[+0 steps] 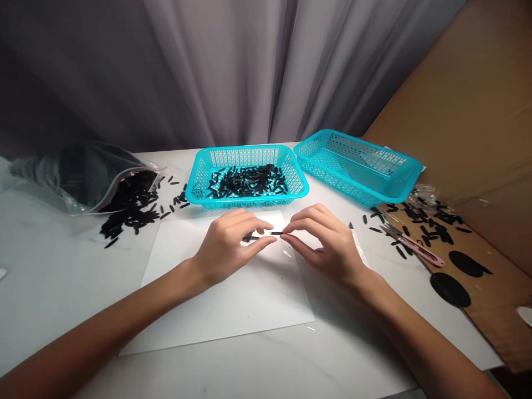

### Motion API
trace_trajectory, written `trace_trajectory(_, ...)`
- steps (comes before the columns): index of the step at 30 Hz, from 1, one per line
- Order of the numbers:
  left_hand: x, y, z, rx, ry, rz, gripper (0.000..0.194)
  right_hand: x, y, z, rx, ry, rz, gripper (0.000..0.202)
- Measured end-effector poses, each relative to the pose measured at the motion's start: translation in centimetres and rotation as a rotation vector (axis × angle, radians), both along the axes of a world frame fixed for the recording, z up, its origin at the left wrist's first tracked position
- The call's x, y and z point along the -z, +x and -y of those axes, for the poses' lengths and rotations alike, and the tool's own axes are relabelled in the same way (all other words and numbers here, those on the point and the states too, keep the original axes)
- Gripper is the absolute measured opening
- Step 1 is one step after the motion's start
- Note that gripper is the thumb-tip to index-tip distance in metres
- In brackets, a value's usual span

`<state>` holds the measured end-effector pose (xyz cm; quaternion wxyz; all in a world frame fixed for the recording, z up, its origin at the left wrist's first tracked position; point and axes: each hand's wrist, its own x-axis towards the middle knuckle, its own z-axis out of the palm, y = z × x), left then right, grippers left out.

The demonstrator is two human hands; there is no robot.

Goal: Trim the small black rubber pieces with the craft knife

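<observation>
Over a white sheet (233, 302), my right hand (328, 241) pinches a small, slim black piece (276, 233) between thumb and fingertips. My left hand (226, 244) faces it, thumb and forefinger apart around the piece's free end, without visibly gripping it. Another dark piece (251, 238) shows between the fingers of my left hand, on or just above the sheet. Just beyond both hands stands a turquoise basket (247, 204) holding many similar black pieces (249, 182). What the black pieces are made of, I cannot tell.
A second turquoise basket (353, 185) stands back right. Pink-handled scissors (421, 250) lie among scattered black pieces (432, 219), near two black oval pads (450, 289). At left, a clear zip bag (87, 177) spills more black pieces (133, 213). A grey curtain (233, 72) hangs behind.
</observation>
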<state>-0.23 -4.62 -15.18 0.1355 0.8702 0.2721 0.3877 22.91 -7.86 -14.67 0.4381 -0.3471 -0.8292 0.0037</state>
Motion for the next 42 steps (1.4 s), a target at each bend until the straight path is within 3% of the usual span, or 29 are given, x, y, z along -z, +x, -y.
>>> trace_trajectory(4,-2.1,0.1,0.7,0.086,0.105,0.127,0.006,-1.6,-0.5,1.3,-0.003,0.047,-0.060,0.010)
trace_trajectory(11,-4.4,0.2,1.9,0.078,0.131,0.172,0.012,-2.8,-0.8,2.3,-0.022,0.049,-0.143,0.016)
trace_trajectory(31,-6.7,0.0,3.5,0.132,0.176,0.176,0.014,-3.3,-0.9,3.1,-0.086,0.011,-0.253,0.020)
trace_trajectory(42,-7.0,-0.4,3.6,0.138,0.211,0.138,0.015,-3.6,-1.1,3.3,-0.104,-0.001,-0.268,0.016)
